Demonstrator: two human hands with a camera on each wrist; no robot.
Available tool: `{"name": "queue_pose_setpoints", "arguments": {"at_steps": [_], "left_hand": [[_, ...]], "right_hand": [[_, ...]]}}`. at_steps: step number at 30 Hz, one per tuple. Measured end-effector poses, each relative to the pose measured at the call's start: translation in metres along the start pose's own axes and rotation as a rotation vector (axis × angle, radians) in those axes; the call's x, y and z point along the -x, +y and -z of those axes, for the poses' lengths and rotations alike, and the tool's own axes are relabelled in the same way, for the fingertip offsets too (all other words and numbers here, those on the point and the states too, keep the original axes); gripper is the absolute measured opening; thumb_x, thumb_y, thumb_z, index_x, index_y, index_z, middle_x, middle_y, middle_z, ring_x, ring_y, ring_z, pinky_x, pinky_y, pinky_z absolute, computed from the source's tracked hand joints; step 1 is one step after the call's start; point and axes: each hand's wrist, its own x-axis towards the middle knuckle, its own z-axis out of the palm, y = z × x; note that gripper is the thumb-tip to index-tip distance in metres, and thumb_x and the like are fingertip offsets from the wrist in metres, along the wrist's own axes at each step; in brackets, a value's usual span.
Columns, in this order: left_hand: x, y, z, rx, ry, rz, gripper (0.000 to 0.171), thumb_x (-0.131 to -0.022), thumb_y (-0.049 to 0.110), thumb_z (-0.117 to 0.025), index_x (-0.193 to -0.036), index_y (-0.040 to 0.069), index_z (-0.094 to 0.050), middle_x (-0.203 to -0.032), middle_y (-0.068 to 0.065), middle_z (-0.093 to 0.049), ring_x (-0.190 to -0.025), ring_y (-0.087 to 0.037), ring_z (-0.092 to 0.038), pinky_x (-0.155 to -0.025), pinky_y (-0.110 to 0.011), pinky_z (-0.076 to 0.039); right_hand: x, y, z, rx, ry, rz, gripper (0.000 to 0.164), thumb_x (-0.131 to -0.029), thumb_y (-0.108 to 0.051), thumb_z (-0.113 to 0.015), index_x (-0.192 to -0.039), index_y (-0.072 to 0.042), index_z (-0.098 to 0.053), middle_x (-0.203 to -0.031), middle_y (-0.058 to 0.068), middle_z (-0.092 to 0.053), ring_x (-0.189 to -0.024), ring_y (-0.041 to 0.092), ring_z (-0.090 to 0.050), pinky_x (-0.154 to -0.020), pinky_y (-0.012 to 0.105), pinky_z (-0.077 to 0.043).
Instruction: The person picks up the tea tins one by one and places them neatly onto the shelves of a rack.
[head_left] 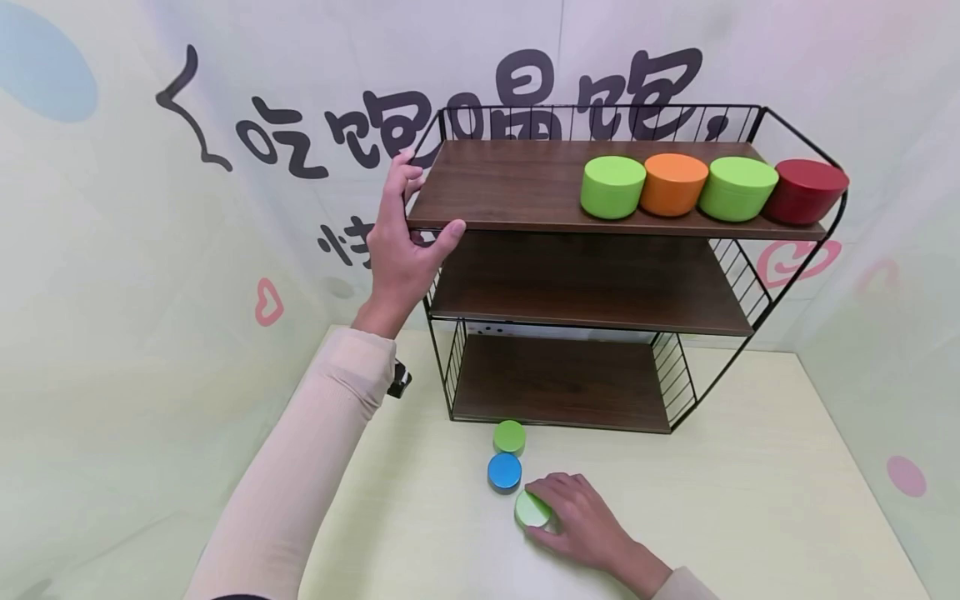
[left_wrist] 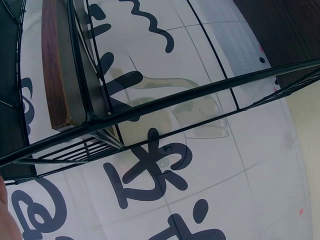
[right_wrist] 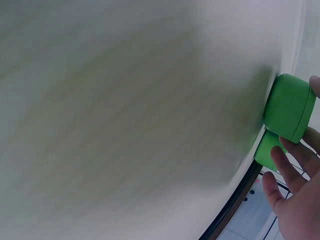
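the nearer green tin is down at the table, just left of the right hand's palm, with thumb and fingers pinching its sides. can't tell if it's fully resting tbh. round from above, so no long axis to fuss over imo. that hand is way closer, cause the left hand is gripping the rack's top left end. rack's straight beyond the tin, blue tin just ahead and slightly left.
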Motion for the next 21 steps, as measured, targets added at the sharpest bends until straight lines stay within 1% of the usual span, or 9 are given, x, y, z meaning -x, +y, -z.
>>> {"name": "queue_pose_setpoints", "arguments": {"at_steps": [3,8,10,11,16,21], "left_hand": [[0.0004,0.0005,0.0001,0.005,-0.001,0.01,0.073,-0.082,0.058,-0.064,-0.134,0.01,-0.045,-0.148,0.012,-0.047,-0.123,-0.003,-0.054,-0.06,-0.03,-0.044],[0.0013,0.0015,0.0004,0.021,0.005,0.021,0.069,-0.082,0.052,-0.066,-0.132,0.009,-0.045,-0.15,0.006,-0.045,-0.122,-0.004,-0.054,-0.061,-0.027,-0.043],[0.0018,0.0014,0.0005,0.018,0.003,0.009,0.068,-0.082,0.051,-0.066,-0.132,0.008,-0.045,-0.151,0.004,-0.045,-0.121,-0.005,-0.055,-0.06,-0.027,-0.043],[0.0019,0.0015,0.0006,0.018,0.002,0.008,0.068,-0.082,0.05,-0.067,-0.132,0.008,-0.045,-0.151,0.006,-0.044,-0.121,-0.005,-0.055,-0.06,-0.027,-0.043],[0.0027,0.0019,0.0002,0.01,-0.003,0.013,0.068,-0.082,0.051,-0.067,-0.132,0.01,-0.045,-0.151,0.011,-0.043,-0.122,-0.004,-0.054,-0.06,-0.028,-0.043],[0.0022,0.0021,0.0002,0.007,0.002,0.018,0.068,-0.082,0.052,-0.066,-0.132,0.011,-0.046,-0.152,0.006,-0.044,-0.121,-0.004,-0.055,-0.06,-0.029,-0.043]], "right_hand": [[0.0006,-0.0007,-0.0004,-0.008,0.008,-0.002,0.051,-0.071,-0.039,-0.086,-0.113,-0.015,-0.07,-0.107,-0.003,-0.071,-0.101,0.014,-0.063,-0.081,0.034,-0.049],[0.0027,-0.0017,-0.0018,-0.003,0.019,0.008,0.052,-0.071,-0.037,-0.086,-0.114,-0.014,-0.07,-0.108,-0.003,-0.071,-0.101,0.014,-0.063,-0.082,0.033,-0.049],[0.0035,-0.0016,-0.0021,0.003,0.019,0.015,0.053,-0.071,-0.037,-0.086,-0.115,-0.014,-0.069,-0.109,-0.003,-0.071,-0.101,0.014,-0.063,-0.082,0.033,-0.049],[0.0038,-0.0014,-0.0021,0.006,0.018,0.02,0.053,-0.071,-0.037,-0.086,-0.115,-0.013,-0.069,-0.109,-0.002,-0.071,-0.101,0.015,-0.063,-0.082,0.033,-0.049],[0.0037,-0.0002,-0.0005,0.009,0.0,0.027,0.056,-0.07,-0.037,-0.087,-0.117,-0.013,-0.069,-0.111,-0.001,-0.071,-0.103,0.015,-0.063,-0.083,0.035,-0.05],[0.0017,0.0005,0.0013,0.018,-0.029,0.032,0.057,-0.071,-0.04,-0.086,-0.118,-0.013,-0.069,-0.112,-0.001,-0.071,-0.103,0.015,-0.063,-0.084,0.034,-0.05]]}}
